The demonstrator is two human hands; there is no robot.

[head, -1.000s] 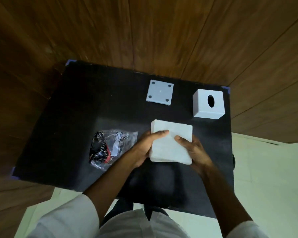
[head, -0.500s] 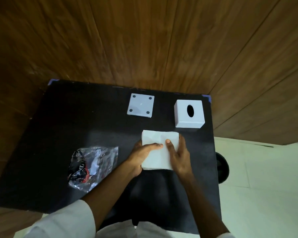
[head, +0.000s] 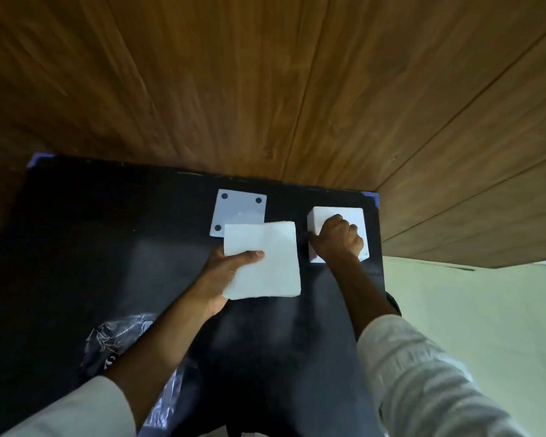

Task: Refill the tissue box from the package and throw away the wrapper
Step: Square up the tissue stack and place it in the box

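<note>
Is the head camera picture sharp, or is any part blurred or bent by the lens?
Head view: tissue stack and left hand fairly sharp; wrapper dim and smeared; wall panel lines splay from wide-angle distortion; black table underexposed.

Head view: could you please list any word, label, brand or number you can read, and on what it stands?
None can be read.
Wrapper: dark printing, too blurred to read.
Tissue stack, tissue box, base plate: plain white, no text.

White tissues (head: 262, 260), white box (head: 338, 216), pale base (head: 238, 212) with 4 black dots, black table (head: 92, 231), clear wrapper (head: 120, 339).
</note>
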